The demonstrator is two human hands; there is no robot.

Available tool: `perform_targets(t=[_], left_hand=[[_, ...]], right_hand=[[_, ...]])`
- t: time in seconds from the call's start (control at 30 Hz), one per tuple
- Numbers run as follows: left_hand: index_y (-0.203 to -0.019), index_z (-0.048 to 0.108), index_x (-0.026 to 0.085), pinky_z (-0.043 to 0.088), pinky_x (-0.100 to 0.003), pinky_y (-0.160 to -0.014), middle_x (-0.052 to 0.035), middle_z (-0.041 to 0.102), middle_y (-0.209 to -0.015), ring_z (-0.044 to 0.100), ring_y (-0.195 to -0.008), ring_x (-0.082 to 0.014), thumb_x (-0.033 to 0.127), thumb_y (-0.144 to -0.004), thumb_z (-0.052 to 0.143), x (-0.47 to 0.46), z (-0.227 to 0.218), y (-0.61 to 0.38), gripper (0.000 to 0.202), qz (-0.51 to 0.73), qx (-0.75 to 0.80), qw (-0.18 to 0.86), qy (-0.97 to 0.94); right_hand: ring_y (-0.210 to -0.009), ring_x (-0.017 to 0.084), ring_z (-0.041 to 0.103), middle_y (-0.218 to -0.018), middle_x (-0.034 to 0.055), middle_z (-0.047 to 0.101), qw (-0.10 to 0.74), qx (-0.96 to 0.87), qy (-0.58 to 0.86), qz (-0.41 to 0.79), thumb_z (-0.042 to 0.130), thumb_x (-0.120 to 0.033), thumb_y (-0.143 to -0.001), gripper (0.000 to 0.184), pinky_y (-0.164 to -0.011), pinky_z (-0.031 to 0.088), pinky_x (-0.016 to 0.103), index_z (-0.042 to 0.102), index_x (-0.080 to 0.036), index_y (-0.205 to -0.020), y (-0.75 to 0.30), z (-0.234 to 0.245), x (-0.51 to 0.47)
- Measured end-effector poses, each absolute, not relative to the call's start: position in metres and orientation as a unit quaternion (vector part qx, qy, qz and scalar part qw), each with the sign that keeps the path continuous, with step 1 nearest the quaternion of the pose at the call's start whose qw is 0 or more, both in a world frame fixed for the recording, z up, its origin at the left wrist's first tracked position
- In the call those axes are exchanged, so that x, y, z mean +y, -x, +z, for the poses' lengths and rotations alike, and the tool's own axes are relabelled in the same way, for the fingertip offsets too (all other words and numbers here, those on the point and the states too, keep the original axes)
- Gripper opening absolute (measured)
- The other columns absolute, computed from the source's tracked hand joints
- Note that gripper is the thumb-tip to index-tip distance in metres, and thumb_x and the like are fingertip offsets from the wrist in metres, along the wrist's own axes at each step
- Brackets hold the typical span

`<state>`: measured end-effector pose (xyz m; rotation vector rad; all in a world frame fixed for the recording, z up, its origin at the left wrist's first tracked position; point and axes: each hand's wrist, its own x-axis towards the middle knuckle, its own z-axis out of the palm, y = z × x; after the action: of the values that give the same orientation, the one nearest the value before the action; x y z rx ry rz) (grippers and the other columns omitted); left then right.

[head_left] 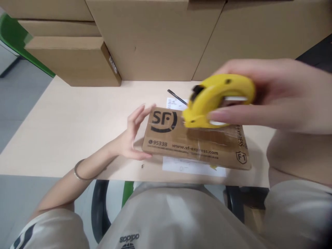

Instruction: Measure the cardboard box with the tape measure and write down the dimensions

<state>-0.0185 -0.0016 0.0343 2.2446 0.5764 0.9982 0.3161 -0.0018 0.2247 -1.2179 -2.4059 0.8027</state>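
A brown SF Express cardboard box [181, 138] lies over white paper, its printed face up and shiny clear tape across it. My left hand [133, 136] grips its left end, the thumb at the near corner and the fingers at the far one. Above the box's right part, my right hand [280, 95] is closed around a yellow tool [215, 86] with a looped body and a black part on top. The tool's narrow tip points left and down over the box; whether it touches is unclear. Motion blurs this hand and hides the tool's exact kind.
White papers [178, 166] stick out from under the box on the pale table [64, 138]. Just beyond it lies a black pen [177, 97]. Large cardboard cartons [155, 41] line the far side, and a smaller closed carton [75, 64] stands at the back left.
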Motion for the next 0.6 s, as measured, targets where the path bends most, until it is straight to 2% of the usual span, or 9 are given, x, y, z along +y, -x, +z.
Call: perform_targets(t=[0.07, 0.17, 0.33, 0.43, 0.5, 0.57, 0.6], left_hand=[[-0.17, -0.001, 0.039, 0.058, -0.063, -0.117, -0.0232, 0.037, -0.173, 0.049, -0.158, -0.0427, 0.08, -0.08, 0.08, -0.001, 0.028, 0.015, 0.128, 0.389, 0.21, 0.31, -0.841], [-0.168, 0.0, 0.041, 0.062, -0.057, -0.112, -0.0208, 0.036, -0.171, 0.055, -0.153, -0.0398, 0.086, -0.073, 0.08, -0.003, 0.017, 0.016, 0.132, 0.419, 0.23, 0.272, -0.835], [-0.168, -0.016, 0.043, 0.063, -0.061, -0.107, -0.0237, 0.033, -0.171, 0.058, -0.148, -0.0433, 0.091, -0.061, 0.084, -0.004, 0.002, 0.025, 0.154, 0.416, 0.28, 0.239, -0.831], [-0.168, -0.019, 0.048, 0.061, -0.066, -0.107, -0.0205, 0.04, -0.167, 0.058, -0.147, -0.0442, 0.087, -0.061, 0.088, -0.002, 0.007, 0.025, 0.156, 0.409, 0.257, 0.243, -0.841], [-0.171, 0.003, 0.048, 0.058, -0.067, -0.112, -0.0171, 0.044, -0.162, 0.055, -0.149, -0.0437, 0.079, -0.069, 0.088, 0.0, 0.015, 0.023, 0.136, 0.416, 0.209, 0.234, -0.854], [-0.168, 0.029, 0.045, 0.056, -0.067, -0.115, -0.0156, 0.046, -0.158, 0.053, -0.149, -0.0425, 0.072, -0.079, 0.084, 0.001, 0.024, 0.021, 0.108, 0.427, 0.172, 0.226, -0.859], [-0.165, 0.036, 0.043, 0.055, -0.067, -0.116, -0.0151, 0.047, -0.156, 0.054, -0.148, -0.0419, 0.07, -0.081, 0.082, 0.001, 0.027, 0.02, 0.099, 0.429, 0.167, 0.226, -0.858]], right_hand=[[-0.075, 0.012, 0.059, -0.095, -0.0002, 0.07, 0.185, -0.871, 0.382, 0.248, 0.07, -0.054, -0.1, 0.035, -0.064, 0.042, 0.029, 0.066, -0.02, -0.109, -0.283, 0.221, 0.002], [-0.076, 0.012, 0.06, -0.094, -0.0012, 0.07, 0.191, -0.883, 0.35, 0.248, 0.068, -0.052, -0.102, 0.035, -0.069, 0.041, 0.027, 0.06, -0.019, -0.112, -0.25, 0.212, 0.002], [-0.084, 0.018, 0.068, -0.095, 0.0009, 0.07, 0.097, -0.907, 0.329, 0.245, 0.06, -0.052, -0.103, 0.034, -0.073, 0.044, 0.027, 0.059, -0.021, -0.115, -0.23, 0.203, 0.002], [-0.081, 0.02, 0.068, -0.092, 0.0016, 0.07, 0.076, -0.898, 0.366, 0.232, 0.063, -0.05, -0.1, 0.03, -0.071, 0.044, 0.028, 0.061, -0.022, -0.111, -0.239, 0.2, 0.0], [-0.071, 0.018, 0.063, -0.085, 0.0012, 0.069, 0.082, -0.884, 0.4, 0.227, 0.067, -0.047, -0.097, 0.028, -0.064, 0.041, 0.029, 0.061, -0.022, -0.107, -0.257, 0.199, -0.003], [-0.063, 0.016, 0.058, -0.079, -0.0003, 0.068, 0.083, -0.868, 0.435, 0.228, 0.07, -0.049, -0.096, 0.029, -0.058, 0.038, 0.03, 0.063, -0.023, -0.106, -0.288, 0.197, -0.008], [-0.061, 0.016, 0.057, -0.078, -0.0008, 0.068, 0.085, -0.86, 0.449, 0.228, 0.071, -0.052, -0.097, 0.031, -0.057, 0.037, 0.03, 0.064, -0.024, -0.107, -0.307, 0.196, -0.012]])
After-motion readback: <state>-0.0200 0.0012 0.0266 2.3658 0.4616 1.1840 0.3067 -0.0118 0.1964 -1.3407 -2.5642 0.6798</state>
